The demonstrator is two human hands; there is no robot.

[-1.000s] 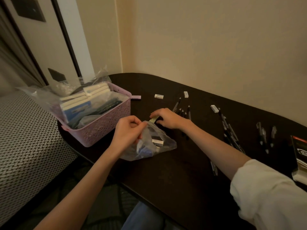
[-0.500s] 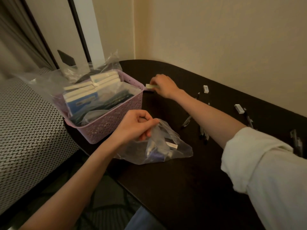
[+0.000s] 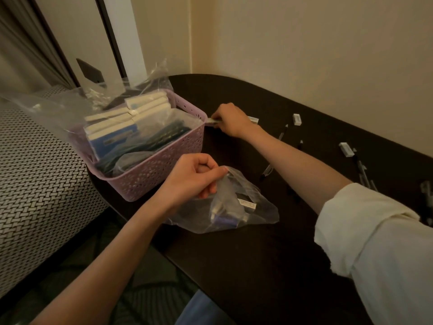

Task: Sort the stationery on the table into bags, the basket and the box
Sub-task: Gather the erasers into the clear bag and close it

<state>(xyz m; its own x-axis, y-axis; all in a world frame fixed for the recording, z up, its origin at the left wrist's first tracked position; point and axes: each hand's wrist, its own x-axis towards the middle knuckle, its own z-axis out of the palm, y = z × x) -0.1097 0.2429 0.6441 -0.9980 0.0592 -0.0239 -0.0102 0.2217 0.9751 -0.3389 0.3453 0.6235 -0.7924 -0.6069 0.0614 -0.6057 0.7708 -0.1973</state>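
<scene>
My left hand [image 3: 192,178] pinches the open edge of a small clear bag [image 3: 236,207] lying on the dark table [image 3: 269,254]; the bag holds several erasers. My right hand [image 3: 230,119] reaches beside the purple basket [image 3: 159,170] and grips a small pale eraser [image 3: 213,121] at the basket's right rim. Another eraser [image 3: 253,119] lies just behind that hand. Two more erasers [image 3: 297,119] [image 3: 346,149] lie farther right near the wall. Black pens [image 3: 283,132] are scattered on the table behind my right forearm.
The basket is full of bagged notebooks and flat packs [image 3: 131,118], with loose clear plastic [image 3: 58,106] spilling over its left side. A patterned seat [image 3: 39,184] stands left of the table. More pens [image 3: 362,168] lie at the far right edge.
My right hand left the bag's mouth, reached to the basket's right rim and closed on an eraser there. My left hand kept its pinch on the bag. The camera swung left.
</scene>
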